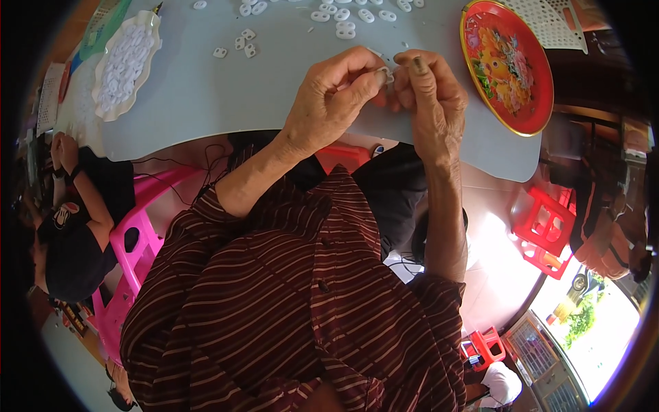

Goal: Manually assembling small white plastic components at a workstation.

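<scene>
Worktable, heaped white parts and plastic stools suggest a workshop.

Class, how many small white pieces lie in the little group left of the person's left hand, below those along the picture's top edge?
4: the far-left piece, the middle piece, the top piece and the lower-right piece. None looks hidden.

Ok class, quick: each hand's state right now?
Left hand: closed, pinching a small white piece.
Right hand: curled beside it; its grip cannot be told.
</scene>
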A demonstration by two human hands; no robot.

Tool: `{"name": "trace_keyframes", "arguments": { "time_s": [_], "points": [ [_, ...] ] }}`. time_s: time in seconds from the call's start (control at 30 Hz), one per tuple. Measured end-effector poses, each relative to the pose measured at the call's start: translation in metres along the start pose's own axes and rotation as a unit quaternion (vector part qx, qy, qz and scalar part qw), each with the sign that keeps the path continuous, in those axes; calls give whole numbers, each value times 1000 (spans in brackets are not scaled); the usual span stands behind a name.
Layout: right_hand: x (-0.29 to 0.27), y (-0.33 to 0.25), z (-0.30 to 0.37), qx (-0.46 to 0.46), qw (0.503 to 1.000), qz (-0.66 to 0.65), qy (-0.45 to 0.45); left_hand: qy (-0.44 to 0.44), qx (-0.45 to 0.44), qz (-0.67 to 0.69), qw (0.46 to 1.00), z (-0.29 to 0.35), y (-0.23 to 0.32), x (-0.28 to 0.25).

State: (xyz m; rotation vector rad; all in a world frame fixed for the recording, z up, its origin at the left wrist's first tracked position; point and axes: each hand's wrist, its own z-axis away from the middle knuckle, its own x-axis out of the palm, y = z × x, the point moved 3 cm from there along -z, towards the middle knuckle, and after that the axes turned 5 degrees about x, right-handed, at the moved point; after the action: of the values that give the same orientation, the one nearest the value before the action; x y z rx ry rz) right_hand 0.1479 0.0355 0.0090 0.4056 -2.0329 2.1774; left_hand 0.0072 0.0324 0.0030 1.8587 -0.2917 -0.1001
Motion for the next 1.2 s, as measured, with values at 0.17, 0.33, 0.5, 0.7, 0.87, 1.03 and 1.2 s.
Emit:
{"name": "trace_keyframes", "arguments": {
  "time_s": [0.17, 0.33, 0.5, 0.7, 0.87, 1.03, 1.2],
  "points": [
    [4, 0, 3, -11, 994, 109, 26, -1, -6, 13, 1000, 2, -1, -2],
    [7, 0, 6, -7, 995, 95, 33, 4, -22, 55, 998, 0, 0, 1],
    [3, 4, 5, -19, 995, 101, 1, -49, -41, -57, 996, 1, 7, -12],
    [0, 3, 3, -22, 998, 53, 2, -49, 169, -394, 902, -32, 16, -43],
    [-3, 5, 5, -37, 998, 43, -10, -128, 207, -535, 809, -42, 3, -43],
    [-3, 7, 4, -37, 999, 31, -14, -126, 208, -525, 816, -43, 0, -42],
    [-1, 6, 6, -44, 998, 42, 12, -87, 145, -407, 898, -41, 4, -42]
  ]
}}
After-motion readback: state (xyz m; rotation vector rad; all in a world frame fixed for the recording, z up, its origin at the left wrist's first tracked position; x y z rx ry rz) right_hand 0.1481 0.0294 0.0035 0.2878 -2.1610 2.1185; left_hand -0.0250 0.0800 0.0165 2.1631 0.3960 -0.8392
